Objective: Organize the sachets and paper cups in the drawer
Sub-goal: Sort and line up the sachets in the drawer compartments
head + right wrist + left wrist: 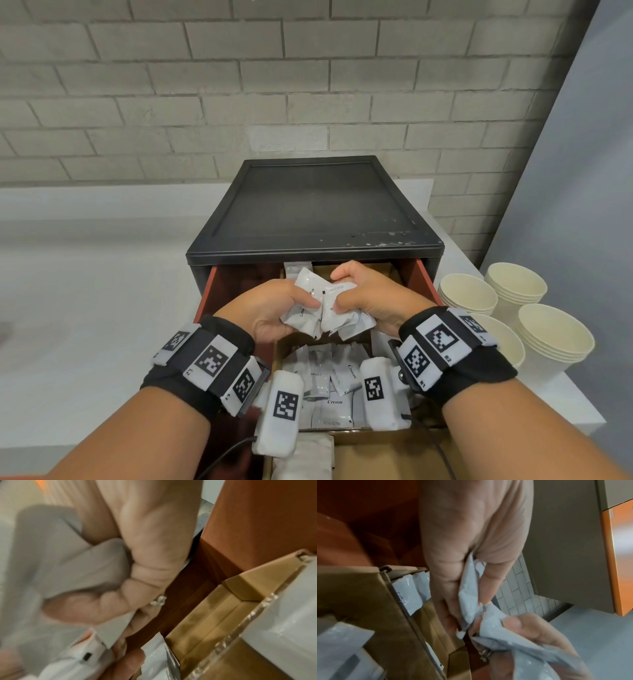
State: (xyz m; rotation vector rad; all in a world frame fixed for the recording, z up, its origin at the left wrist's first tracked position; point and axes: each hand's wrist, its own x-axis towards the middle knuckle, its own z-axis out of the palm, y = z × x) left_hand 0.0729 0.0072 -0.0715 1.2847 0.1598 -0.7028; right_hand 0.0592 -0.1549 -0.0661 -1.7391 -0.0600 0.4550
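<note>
Both hands, left hand (274, 310) and right hand (368, 294), have fingers curled tight round one crumpled bundle of sachets (325, 308) held over the open drawer (423, 279), the cardboard tray (279, 346) of loose sachets lying directly below, equally near either hand.

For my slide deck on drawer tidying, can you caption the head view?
Both hands, left hand and right hand, grip a bunch of white sachets above the open drawer.

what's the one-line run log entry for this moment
stage: sorting sachets | left hand: grips sachet bundle | right hand: grips same bundle | location: above open drawer | paper cups: on counter, untouched
</note>
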